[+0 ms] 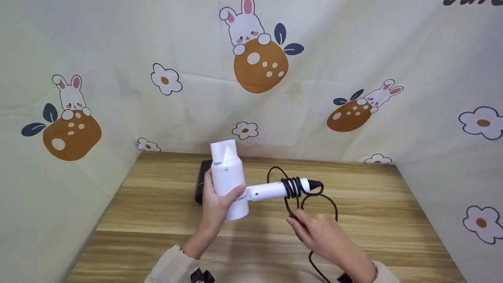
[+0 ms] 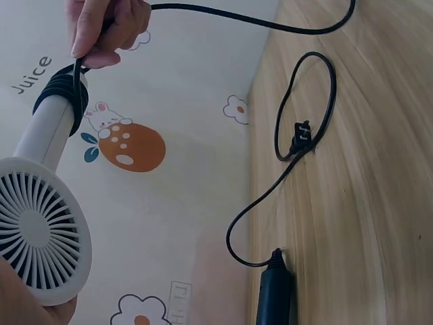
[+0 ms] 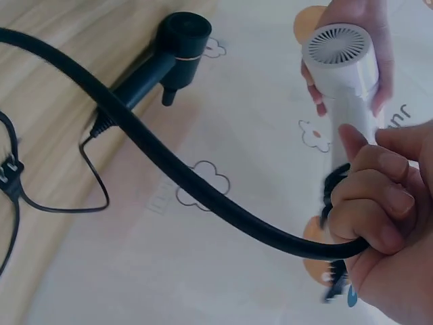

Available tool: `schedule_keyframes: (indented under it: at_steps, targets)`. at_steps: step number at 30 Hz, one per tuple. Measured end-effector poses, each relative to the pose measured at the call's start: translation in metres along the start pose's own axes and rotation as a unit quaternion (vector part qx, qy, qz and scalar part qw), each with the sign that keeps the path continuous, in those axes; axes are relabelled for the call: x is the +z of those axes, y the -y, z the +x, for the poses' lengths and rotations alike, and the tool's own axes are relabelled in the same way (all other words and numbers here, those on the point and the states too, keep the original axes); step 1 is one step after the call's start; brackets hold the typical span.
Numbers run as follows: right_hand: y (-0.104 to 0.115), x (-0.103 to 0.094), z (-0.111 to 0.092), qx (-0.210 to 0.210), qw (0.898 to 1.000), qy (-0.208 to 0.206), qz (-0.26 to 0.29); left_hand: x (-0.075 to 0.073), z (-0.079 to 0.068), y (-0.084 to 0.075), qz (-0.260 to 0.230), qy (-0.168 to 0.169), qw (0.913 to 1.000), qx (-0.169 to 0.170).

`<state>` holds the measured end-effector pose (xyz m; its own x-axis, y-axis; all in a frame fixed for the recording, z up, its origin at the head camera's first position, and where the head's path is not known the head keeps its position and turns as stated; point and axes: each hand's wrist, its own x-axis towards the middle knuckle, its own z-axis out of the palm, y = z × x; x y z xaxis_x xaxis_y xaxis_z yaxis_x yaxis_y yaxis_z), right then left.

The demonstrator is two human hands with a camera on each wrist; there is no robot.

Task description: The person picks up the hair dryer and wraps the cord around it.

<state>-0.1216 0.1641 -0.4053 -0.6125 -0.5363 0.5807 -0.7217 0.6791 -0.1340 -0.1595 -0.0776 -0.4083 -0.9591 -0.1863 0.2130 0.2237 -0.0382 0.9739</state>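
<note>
My left hand grips the barrel of a white hair dryer, thumb across its front, holding it above the table with the handle pointing right. A black power cord is wound several times round the handle's end. Below that handle, my right hand holds the loose cord in curled fingers, as the right wrist view also shows. From this hand the cord hangs down toward the table's near edge. The round slotted vent of the dryer faces the left wrist camera.
A second, dark hair dryer lies on the wooden table, mostly hidden behind the white one in the head view. Its thin cord ends in a two-pin plug on the tabletop. A printed cloth hangs behind and along both sides.
</note>
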Motion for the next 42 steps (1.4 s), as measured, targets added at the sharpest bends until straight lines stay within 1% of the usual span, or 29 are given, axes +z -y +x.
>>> schedule_keyframes:
  at_steps: [6,8,12,14,16,20,22,24,27,29,31,33,34,37,39,42]
  targets:
    - [0.004,-0.006,0.001,-0.015,0.999,0.029,-0.013,0.001,-0.005,0.004,0.069,0.016,0.9962,0.051]
    - [0.004,-0.008,0.0,-0.022,0.999,0.028,-0.016,0.002,-0.007,0.005,0.085,0.024,0.9938,0.067]
    - [0.003,-0.013,0.001,-0.021,0.999,0.022,-0.02,0.004,-0.009,0.006,0.113,0.057,0.9879,0.09]
    - [0.002,-0.015,0.002,-0.02,0.999,0.02,-0.027,0.004,-0.009,0.005,0.127,0.077,0.9844,0.094]
    - [-0.001,-0.017,0.003,-0.022,0.999,0.018,-0.031,0.004,-0.009,0.004,0.141,0.098,0.9809,0.091]
    - [-0.009,-0.02,0.005,-0.035,0.999,-0.005,-0.024,0.002,-0.01,0.004,0.153,0.138,0.976,0.072]
    - [-0.015,-0.021,0.006,-0.04,0.999,-0.015,-0.005,0.001,-0.01,0.003,0.152,0.151,0.9745,0.065]
    - [-0.02,-0.022,0.006,-0.042,0.999,-0.019,0.027,0.0,-0.011,0.002,0.154,0.16,0.9728,0.068]
    - [-0.026,-0.022,0.007,-0.032,0.996,-0.009,0.083,-0.002,-0.012,0.001,0.161,0.168,0.9689,0.084]
    - [-0.029,-0.022,0.007,-0.016,0.992,0.006,0.123,-0.003,-0.013,-0.001,0.164,0.17,0.9667,0.098]
    - [-0.031,-0.022,0.006,0.009,0.986,0.025,0.163,-0.003,-0.014,-0.003,0.158,0.172,0.9662,0.109]
    - [-0.034,-0.022,0.006,0.036,0.977,0.047,0.207,-0.003,-0.015,-0.005,0.147,0.176,0.9665,0.116]
    - [-0.035,-0.022,0.006,0.048,0.97,0.059,0.232,-0.003,-0.015,-0.006,0.14,0.179,0.9666,0.118]
    - [-0.039,-0.021,0.006,0.07,0.943,0.088,0.314,-0.004,-0.016,-0.008,0.117,0.192,0.967,0.121]
    - [-0.042,-0.019,0.007,0.065,0.923,0.099,0.365,-0.004,-0.016,-0.009,0.096,0.201,0.9676,0.118]
    - [-0.046,-0.013,0.006,0.053,0.891,0.112,0.436,-0.005,-0.015,-0.011,0.064,0.213,0.9689,0.108]
